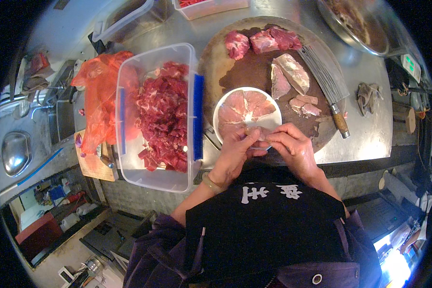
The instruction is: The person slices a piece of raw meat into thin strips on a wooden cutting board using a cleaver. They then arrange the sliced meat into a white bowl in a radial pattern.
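A white plate [278, 126] stands on the round wooden chopping board [216, 68], with thin meat slices [234, 108] fanned around it. Over its near rim, a thin slice of meat [261, 132] is pinched between the fingers of my left hand [237, 145] and the fingertips of my right hand [291, 144]. Its lower part is partly hidden by my fingers. Two pale chunks of meat [291, 73] lie beyond the plate to the right, and a few small cut pieces [306, 104] are nearer to my right hand.
A cleaver [324, 75] rests across the board's right side, its wooden handle over the edge. Raw red meat [273, 39] sits at the back. To the left are a clear plastic tub [158, 180] of cut meat and an orange plastic bag [104, 86]. A crumpled cloth [369, 97] lies right.
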A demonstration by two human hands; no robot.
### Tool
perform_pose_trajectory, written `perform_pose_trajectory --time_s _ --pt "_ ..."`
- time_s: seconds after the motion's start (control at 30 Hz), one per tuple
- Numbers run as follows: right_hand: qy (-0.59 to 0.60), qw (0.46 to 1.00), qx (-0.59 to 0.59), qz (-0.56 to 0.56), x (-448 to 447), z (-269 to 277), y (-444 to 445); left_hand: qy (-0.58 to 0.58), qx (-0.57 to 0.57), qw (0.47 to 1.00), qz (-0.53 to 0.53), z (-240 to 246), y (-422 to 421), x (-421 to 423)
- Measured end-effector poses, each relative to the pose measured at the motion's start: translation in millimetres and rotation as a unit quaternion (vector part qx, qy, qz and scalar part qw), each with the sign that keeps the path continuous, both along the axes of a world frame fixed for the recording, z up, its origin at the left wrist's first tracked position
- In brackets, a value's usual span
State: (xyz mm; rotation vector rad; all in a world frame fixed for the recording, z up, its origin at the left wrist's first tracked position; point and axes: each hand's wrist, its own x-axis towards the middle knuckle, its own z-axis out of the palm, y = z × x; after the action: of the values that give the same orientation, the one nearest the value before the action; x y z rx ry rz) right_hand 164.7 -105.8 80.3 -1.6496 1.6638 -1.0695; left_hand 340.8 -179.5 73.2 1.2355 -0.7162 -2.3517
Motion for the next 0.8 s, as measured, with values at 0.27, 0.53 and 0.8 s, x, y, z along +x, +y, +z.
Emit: perform_pose_trajectory --time_s 0.27,0.53,0.8 --pt "-0.391 0.89 0.175 -0.159 5.9 -20.0 6.6 0.015 -0.079 0.996 -0.047 -15.0 2.6 0.0" --pt "-0.254 0.938 0.131 -0.197 4.0 -34.8 -7.8 -0.072 -0.144 0.986 -0.035 -21.0 2.6 -8.2" --pt "0.011 0.971 0.065 -0.229 7.4 -34.8 -20.0 -0.182 -0.268 0.946 -0.022 -40.5 -5.7 -14.6"
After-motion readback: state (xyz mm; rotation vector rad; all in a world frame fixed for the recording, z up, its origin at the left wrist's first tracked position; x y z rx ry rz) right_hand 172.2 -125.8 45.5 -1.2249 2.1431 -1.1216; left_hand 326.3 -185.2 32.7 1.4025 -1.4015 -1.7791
